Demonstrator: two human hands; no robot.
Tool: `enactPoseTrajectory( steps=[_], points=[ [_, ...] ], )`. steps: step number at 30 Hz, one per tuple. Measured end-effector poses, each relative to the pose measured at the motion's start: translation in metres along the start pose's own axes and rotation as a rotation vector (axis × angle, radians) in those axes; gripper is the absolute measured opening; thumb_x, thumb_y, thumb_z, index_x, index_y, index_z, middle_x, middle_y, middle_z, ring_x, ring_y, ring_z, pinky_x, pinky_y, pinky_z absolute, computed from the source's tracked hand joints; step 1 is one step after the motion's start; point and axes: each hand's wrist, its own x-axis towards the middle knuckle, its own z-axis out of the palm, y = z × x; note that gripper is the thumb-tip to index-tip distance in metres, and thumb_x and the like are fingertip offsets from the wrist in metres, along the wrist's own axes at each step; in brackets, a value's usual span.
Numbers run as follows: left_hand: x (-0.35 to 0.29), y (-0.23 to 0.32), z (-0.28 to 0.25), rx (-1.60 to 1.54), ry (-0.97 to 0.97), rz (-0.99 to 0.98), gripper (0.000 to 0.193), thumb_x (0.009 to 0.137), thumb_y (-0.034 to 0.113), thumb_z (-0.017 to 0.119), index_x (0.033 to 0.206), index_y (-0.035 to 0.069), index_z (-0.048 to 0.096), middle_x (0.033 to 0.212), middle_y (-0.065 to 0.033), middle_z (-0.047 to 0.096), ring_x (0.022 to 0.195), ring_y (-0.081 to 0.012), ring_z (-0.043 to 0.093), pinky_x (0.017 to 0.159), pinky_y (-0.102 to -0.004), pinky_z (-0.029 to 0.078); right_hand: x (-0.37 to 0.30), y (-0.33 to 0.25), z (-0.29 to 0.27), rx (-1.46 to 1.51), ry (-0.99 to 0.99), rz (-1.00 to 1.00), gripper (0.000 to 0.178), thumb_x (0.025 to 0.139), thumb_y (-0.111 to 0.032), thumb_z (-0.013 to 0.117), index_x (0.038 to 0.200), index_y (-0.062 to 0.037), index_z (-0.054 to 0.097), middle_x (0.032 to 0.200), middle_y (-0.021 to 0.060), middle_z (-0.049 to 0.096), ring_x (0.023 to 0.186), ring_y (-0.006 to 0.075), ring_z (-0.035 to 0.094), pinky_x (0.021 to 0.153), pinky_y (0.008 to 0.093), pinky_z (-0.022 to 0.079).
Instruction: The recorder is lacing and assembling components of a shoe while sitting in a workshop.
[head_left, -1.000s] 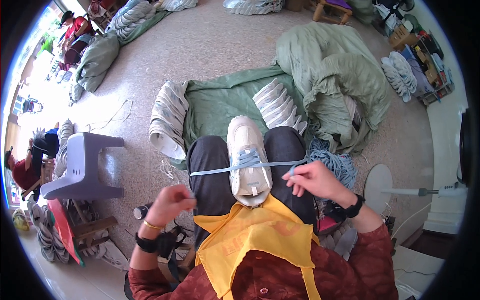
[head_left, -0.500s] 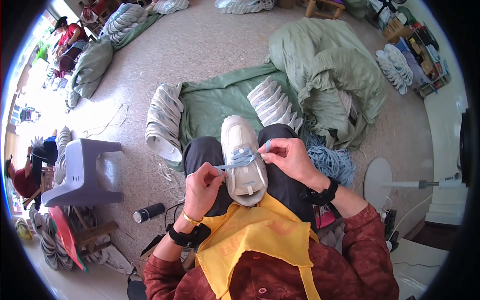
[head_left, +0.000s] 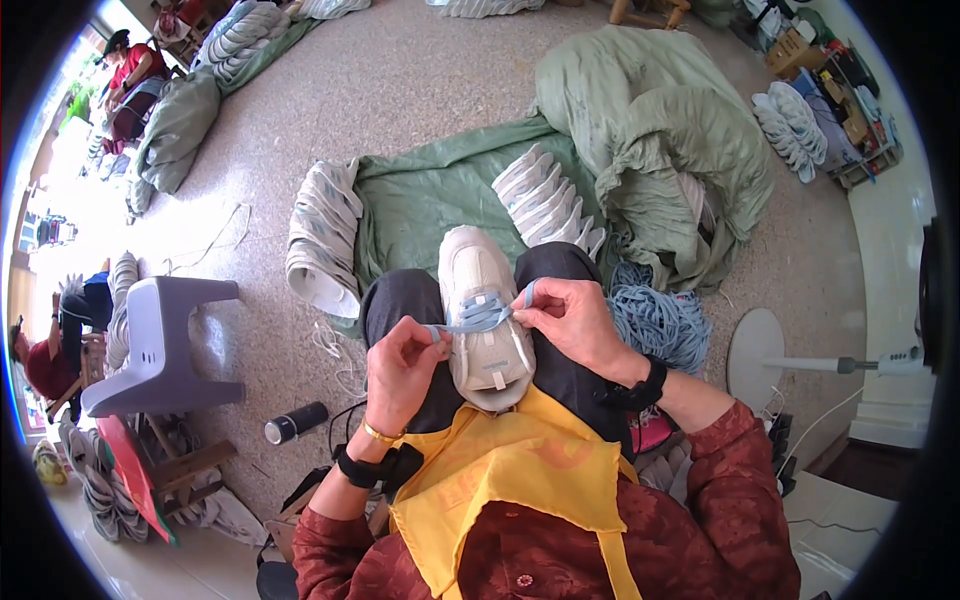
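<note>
A cream sneaker [head_left: 474,262] rests between my knees, its toe pointing away from me and its heel against my yellow apron [head_left: 530,452]. Light blue shoelace [head_left: 482,312] crosses over its tongue in several rows. My left hand [head_left: 402,368] pinches one lace end just left of the shoe. On the other side, my right hand [head_left: 572,318] pinches the opposite end close to the eyelets, with a bit of lace looping above the fingers. Between the left fingers and the shoe the lace runs nearly straight.
Nested stacks of white shoe pieces [head_left: 325,235] lie on a green cloth [head_left: 430,190] ahead. To the right are a big green sack [head_left: 665,130] and a heap of blue laces [head_left: 660,318]. A grey plastic chair [head_left: 165,345] stands left. Other people [head_left: 135,70] sit far left.
Both hands still pinch the lace ends in nearly the same place. The whole view has shifted slightly, and the shoe sits a touch further left and higher in it.
</note>
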Motion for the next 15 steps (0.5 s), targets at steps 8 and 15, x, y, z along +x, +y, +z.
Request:
enactPoseTrajectory(
  steps=[8, 15],
  points=[
    [0.005, -0.006, 0.009, -0.238, 0.063, 0.035, 0.016, 0.095, -0.009, 0.063, 0.09, -0.001, 0.05, 0.102, -0.013, 0.072, 0.094, -0.0129, 0.069, 0.084, -0.0277, 0.06, -0.001, -0.009, 0.006, -0.189, 0.045, -0.108, 0.01, 0.088, 0.001, 0.078, 0.094, 0.0029, 0.07, 0.083, 0.0059, 0.074, 0.076, 0.0065, 0.07, 0.065, 0.0237, 0.058],
    [0.007, -0.014, 0.016, -0.381, 0.071, 0.066, 0.016, 0.096, -0.01, 0.063, 0.091, 0.0, 0.052, 0.105, -0.0129, 0.072, 0.095, -0.0131, 0.068, 0.088, -0.0283, 0.059, -0.001, -0.017, 0.006, -0.297, 0.084, -0.19, 0.016, 0.084, 0.0, 0.08, 0.088, 0.0023, 0.064, 0.08, 0.0064, 0.069, 0.067, 0.0099, 0.067, 0.06, 0.0257, 0.055]
  ],
)
